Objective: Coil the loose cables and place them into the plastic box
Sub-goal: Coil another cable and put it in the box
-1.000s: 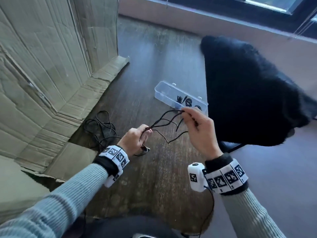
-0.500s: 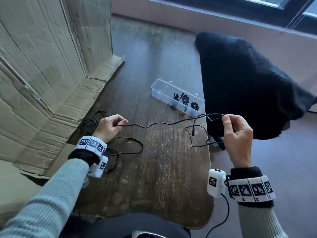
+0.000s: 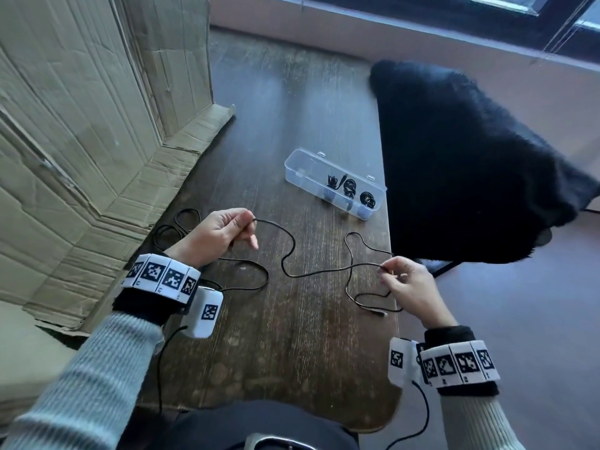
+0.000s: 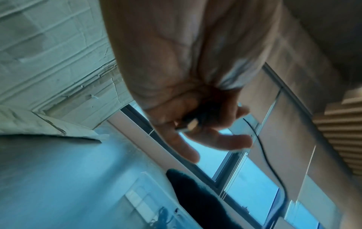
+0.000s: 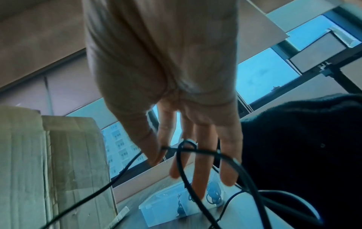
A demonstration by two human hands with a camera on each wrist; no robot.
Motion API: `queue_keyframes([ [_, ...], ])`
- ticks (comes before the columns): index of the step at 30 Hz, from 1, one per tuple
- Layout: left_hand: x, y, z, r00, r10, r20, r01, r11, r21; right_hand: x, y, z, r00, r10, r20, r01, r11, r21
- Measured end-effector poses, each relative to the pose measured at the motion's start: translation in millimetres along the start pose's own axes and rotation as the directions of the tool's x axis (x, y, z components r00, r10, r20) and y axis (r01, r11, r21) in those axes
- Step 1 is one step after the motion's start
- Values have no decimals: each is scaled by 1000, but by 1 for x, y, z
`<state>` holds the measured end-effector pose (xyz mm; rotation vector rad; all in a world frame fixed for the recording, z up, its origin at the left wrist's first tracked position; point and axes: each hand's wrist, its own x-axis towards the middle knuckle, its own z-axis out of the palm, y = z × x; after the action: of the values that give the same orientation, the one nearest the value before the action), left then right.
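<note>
A thin black cable (image 3: 324, 271) hangs slack between my two hands and snakes over the dark wooden table (image 3: 292, 345). My left hand (image 3: 250, 222) pinches one part of it between thumb and forefinger, and the left wrist view shows the left hand (image 4: 195, 124) curled round a dark cable with a plug end. My right hand (image 3: 384, 271) pinches the other part; a loop and the free end hang below it. In the right wrist view the right hand (image 5: 162, 148) pinches the cable (image 5: 182, 167) with thumb and index. The clear plastic box (image 3: 334, 183) lies open farther back with small coiled cables inside.
More loose black cable (image 3: 168, 228) lies behind my left wrist beside flattened cardboard (image 3: 81, 141) on the left. A black fluffy chair (image 3: 470, 157) stands against the table's right edge. The plastic box (image 5: 176, 206) shows below my right fingers.
The hands first drew apart and stretched the cable. Since then they have come somewhat closer, the right hand has dropped, and the cable now sags in curves onto the table.
</note>
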<state>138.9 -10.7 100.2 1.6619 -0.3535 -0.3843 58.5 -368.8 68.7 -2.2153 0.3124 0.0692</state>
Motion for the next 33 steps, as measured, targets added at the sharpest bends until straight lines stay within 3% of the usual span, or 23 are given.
queue_keyframes([
  [2, -2, 11, 9, 1000, -5, -11, 3, 994, -113, -1, -3, 1, 992, -51, 118, 70, 984, -164],
  [4, -2, 23, 19, 998, -33, -51, 20, 973, -231, -1, -6, 2, 977, -63, 204, 108, 969, -220],
  [8, 0, 43, 27, 973, -96, -208, -2, 904, -429, -4, -20, 11, 948, -126, 292, 147, 988, -49],
  [12, -3, 52, 34, 986, -115, -123, 24, 819, -573, -10, -42, 18, 934, -270, 233, 235, 958, 167],
  [14, -5, 52, 35, 990, -108, -89, 33, 796, -604, -6, -44, 16, 940, -288, 184, 268, 955, 129],
  [19, -12, 59, 33, 989, -98, -114, 11, 800, -600, 11, -35, 3, 984, -173, 49, 179, 968, -174],
  [21, -14, 62, 37, 991, -91, -95, 15, 796, -605, 9, -42, 4, 977, -207, 51, 212, 972, -105],
  [24, -13, 63, 52, 998, -65, -8, 43, 745, -666, -3, -68, 20, 932, -281, 231, 258, 958, 122],
  [27, -7, 60, 66, 998, -45, 45, 64, 660, -748, -15, -85, 51, 831, -279, 481, 252, 960, 121],
  [33, -2, 61, 57, 994, -107, -8, 49, 523, -851, -30, -80, 80, 794, -286, 537, 311, 949, 46],
])
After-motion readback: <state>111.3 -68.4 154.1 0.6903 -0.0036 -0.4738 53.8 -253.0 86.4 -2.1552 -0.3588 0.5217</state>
